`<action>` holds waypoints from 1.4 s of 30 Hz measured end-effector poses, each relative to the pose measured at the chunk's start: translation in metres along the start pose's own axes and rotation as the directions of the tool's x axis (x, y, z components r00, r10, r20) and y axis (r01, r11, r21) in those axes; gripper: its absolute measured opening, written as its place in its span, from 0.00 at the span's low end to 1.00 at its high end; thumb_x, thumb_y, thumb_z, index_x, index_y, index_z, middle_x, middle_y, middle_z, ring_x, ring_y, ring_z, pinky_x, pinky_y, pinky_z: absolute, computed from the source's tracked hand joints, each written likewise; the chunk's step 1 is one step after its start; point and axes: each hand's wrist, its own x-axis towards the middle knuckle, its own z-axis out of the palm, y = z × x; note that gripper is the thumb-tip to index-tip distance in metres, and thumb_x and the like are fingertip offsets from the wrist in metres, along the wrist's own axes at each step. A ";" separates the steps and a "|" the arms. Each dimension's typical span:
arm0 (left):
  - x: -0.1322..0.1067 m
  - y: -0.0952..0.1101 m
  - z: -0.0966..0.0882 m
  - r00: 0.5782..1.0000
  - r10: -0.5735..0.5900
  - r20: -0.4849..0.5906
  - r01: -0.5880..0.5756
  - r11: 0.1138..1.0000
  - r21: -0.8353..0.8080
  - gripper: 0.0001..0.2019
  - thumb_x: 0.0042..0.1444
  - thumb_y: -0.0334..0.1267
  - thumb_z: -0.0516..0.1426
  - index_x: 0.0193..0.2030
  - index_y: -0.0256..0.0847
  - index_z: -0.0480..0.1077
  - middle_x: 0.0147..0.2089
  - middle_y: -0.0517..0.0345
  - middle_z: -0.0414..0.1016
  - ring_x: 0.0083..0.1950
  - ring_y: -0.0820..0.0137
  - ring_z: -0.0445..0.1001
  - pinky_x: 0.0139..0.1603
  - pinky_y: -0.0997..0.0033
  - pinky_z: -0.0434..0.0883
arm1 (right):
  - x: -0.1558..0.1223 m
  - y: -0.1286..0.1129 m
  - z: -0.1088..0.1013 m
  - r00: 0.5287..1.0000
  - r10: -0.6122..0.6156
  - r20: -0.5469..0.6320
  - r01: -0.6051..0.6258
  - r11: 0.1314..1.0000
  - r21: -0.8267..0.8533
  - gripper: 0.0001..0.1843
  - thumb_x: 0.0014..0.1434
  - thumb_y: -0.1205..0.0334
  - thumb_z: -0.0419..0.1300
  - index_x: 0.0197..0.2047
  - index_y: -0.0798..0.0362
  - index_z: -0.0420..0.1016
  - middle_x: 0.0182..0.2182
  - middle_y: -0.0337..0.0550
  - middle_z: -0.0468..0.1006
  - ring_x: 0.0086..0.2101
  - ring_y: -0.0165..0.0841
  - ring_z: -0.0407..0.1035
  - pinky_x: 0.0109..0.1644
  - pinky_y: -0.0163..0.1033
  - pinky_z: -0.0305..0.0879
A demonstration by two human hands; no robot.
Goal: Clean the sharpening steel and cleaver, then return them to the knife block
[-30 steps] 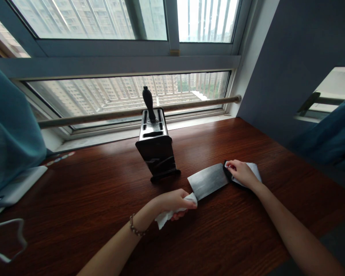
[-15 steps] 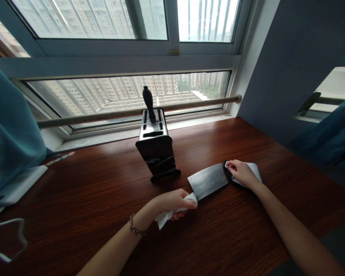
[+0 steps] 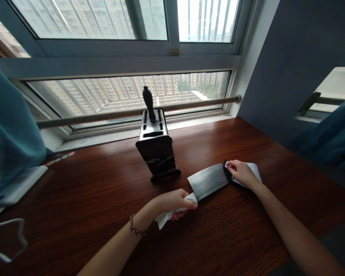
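Note:
A wide-bladed cleaver (image 3: 209,181) is held over the brown tabletop, its blade pointing right. My left hand (image 3: 174,203) is closed at the blade's lower left corner, around a white tissue (image 3: 164,219) in line with the blade's lower edge; the handle itself is hidden. At the blade's far right end, my right hand (image 3: 241,172) pinches a black-and-white cloth (image 3: 255,171), which covers that end. Beyond the cleaver stands a black knife block (image 3: 158,153) with a slotted metal top and one dark handle (image 3: 148,100) sticking up from it.
The wooden table (image 3: 97,184) reaches to the window sill, with a rail (image 3: 109,118) along the window. A white device (image 3: 20,188), a white cable (image 3: 23,237) and a blue curtain (image 3: 11,119) are at the left. A wall (image 3: 278,88) borders the right side.

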 end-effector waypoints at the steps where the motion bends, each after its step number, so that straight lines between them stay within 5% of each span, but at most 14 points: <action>1: 0.000 0.000 0.000 1.000 -0.008 -0.005 0.008 1.000 0.001 0.18 0.44 0.51 0.60 0.28 0.38 0.60 0.16 0.66 0.61 0.14 0.79 0.58 0.12 0.80 0.57 | 0.000 -0.001 0.000 1.000 -0.002 0.002 0.002 1.000 0.000 0.12 0.55 0.59 0.50 0.36 0.51 0.72 0.32 0.43 0.73 0.33 0.33 0.66 0.41 0.38 0.60; 42: 0.004 -0.004 0.000 1.000 0.007 -0.005 -0.007 1.000 0.022 0.17 0.46 0.50 0.58 0.28 0.39 0.60 0.16 0.66 0.61 0.14 0.79 0.58 0.11 0.80 0.57 | -0.002 -0.006 -0.005 0.998 -0.068 0.005 0.068 0.998 -0.003 0.13 0.57 0.59 0.49 0.35 0.51 0.73 0.31 0.42 0.71 0.32 0.32 0.66 0.39 0.37 0.60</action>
